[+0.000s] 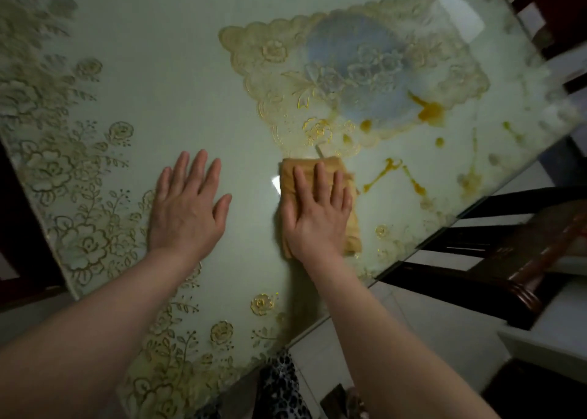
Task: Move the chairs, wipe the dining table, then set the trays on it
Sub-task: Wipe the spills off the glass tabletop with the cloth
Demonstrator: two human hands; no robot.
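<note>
Head view: we are pressing our flat right hand (316,210) on the folded yellow cloth (320,206) on the glass dining table (158,69), left hand (187,202) resting open beside it; pushing onward risks smearing the orange spills (428,110) wider

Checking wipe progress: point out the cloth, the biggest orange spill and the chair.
cloth (351,228), head view, bare right edge beside the hand.
orange spill (429,111), head view, its thick middle.
chair (521,269), head view, dark wooden frame.
</note>
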